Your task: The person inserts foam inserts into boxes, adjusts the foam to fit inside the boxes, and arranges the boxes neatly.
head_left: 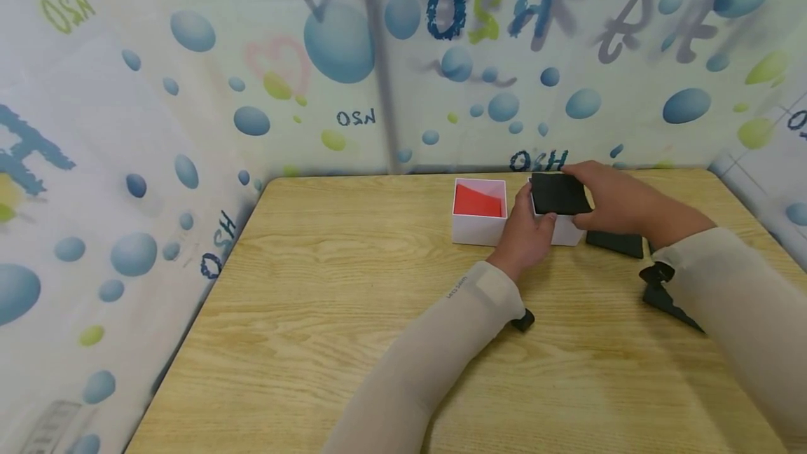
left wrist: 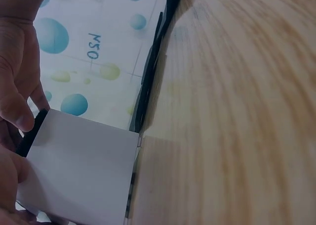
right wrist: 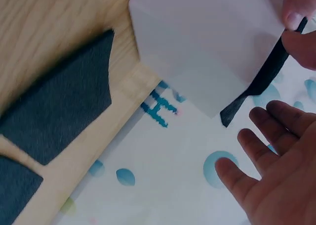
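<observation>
A white box stands near the back edge of the table, with a black sheet lying over its top. The sheet looks like felt or foam, and its edge sticks out past the rim in the right wrist view. My left hand grips the box at its left side, with the thumb at the front near the rim. Over the box's right side is my right hand, its thumb by the sheet's front edge. In the right wrist view its fingers are spread apart from the sheet. The box's inside is hidden.
Left of my left hand stands a second white box with a red sheet in it. More black pieces lie at the right, one beside the covered box and another by my right sleeve. A patterned curtain hangs behind the wooden table.
</observation>
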